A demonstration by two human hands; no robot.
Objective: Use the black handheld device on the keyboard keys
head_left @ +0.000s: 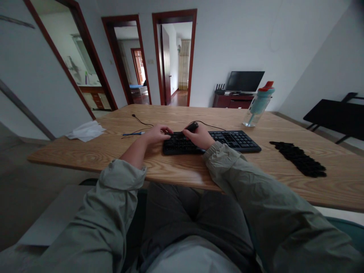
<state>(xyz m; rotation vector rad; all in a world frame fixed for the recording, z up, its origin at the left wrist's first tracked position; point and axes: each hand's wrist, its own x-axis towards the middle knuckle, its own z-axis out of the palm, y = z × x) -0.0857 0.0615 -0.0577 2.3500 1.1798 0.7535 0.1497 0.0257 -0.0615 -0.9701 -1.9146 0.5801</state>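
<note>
A black keyboard [227,141] lies on the wooden table in front of me. My right hand [201,136] is closed around a thick black stick-like tool [193,126], held like a pen and slanting down left to the keys. Its tip is dark against the keyboard, so I cannot make out its kind. At the keyboard's left end rests my left hand [157,135], thumb and fingers apart, touching the keyboard and holding nothing visible. Just left of that hand lies a thin blue stick [133,134] with a whitish end.
The keyboard's cable [143,122] runs behind my hands to a small plug. Crumpled white tissue [87,131] sits at the table's left edge. On the right are a clear bottle with a red-topped lid [257,104] and a black fuzzy cloth-like item [298,158].
</note>
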